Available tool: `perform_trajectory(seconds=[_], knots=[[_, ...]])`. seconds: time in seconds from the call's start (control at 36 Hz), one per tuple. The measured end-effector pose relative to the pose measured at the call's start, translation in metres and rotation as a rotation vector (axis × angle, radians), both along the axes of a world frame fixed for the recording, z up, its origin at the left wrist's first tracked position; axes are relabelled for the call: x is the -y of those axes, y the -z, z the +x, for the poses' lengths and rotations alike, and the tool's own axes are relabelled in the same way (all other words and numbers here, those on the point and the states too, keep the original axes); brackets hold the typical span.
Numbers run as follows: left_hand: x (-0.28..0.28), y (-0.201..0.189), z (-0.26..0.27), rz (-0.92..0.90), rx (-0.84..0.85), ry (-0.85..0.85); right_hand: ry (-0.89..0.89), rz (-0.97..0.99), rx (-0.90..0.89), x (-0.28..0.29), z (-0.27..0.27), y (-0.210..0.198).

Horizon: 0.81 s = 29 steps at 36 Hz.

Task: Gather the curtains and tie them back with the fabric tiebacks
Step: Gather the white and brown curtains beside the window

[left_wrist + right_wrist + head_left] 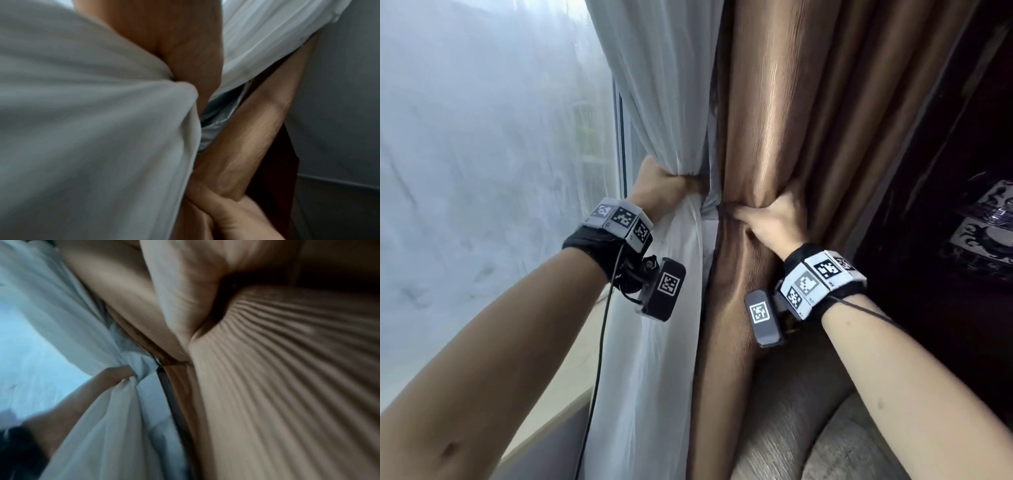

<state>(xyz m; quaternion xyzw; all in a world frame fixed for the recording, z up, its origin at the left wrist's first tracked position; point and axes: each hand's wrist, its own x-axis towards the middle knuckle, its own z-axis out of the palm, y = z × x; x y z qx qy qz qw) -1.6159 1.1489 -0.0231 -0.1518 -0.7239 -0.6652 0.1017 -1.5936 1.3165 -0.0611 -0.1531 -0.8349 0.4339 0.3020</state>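
Note:
A white sheer curtain (661,85) hangs left of a brown pleated curtain (774,102). My left hand (659,183) grips the white curtain in a bunch at about waist height, its fingers buried in the fabric. My right hand (774,216) grips a gathered fold of the brown curtain at about the same height. In the right wrist view the left hand (115,376) pinches the white curtain (115,426) beside the brown curtain (287,369). The left wrist view is filled by the white curtain (92,129), with the brown curtain (257,129) behind. I see no tieback.
A bright window (482,137) covered by sheer fabric fills the left, its frame (621,137) just behind the white curtain. A pale sill (565,404) runs below. A grey upholstered seat (825,428) sits at lower right. Dark furniture with a patterned item (983,222) stands on the right.

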Motion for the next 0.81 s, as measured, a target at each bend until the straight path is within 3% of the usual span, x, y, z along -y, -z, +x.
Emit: perform_trajectory(seconds=[0.06,0.19,0.33,0.44,0.61,0.69,0.75,0.81], knots=[[0.000,0.001,-0.006,0.008,-0.010,-0.052,0.110,0.096,-0.196,-0.005,0.010,0.005],[0.000,0.008,-0.011,0.005,-0.039,-0.091,0.187,0.326,-0.543,-0.008,0.024,0.013],[0.006,0.018,-0.014,0.019,-0.012,-0.106,0.111,0.527,-0.782,-0.009,0.024,0.024],[0.013,0.028,-0.013,0.022,-0.081,-0.134,0.154,0.637,-0.601,-0.008,0.021,0.044],[0.021,0.062,-0.013,-0.115,-0.034,-0.212,0.024,0.273,-0.127,0.016,0.015,0.071],[0.026,0.082,-0.012,-0.150,0.031,-0.235,0.088,0.279,0.153,0.027,0.008,0.082],[0.028,0.085,-0.013,-0.143,0.066,-0.237,0.132,0.290,0.210,0.030,0.002,0.089],[0.028,0.086,-0.014,-0.143,0.086,-0.222,0.114,0.248,0.154,0.032,-0.002,0.094]])
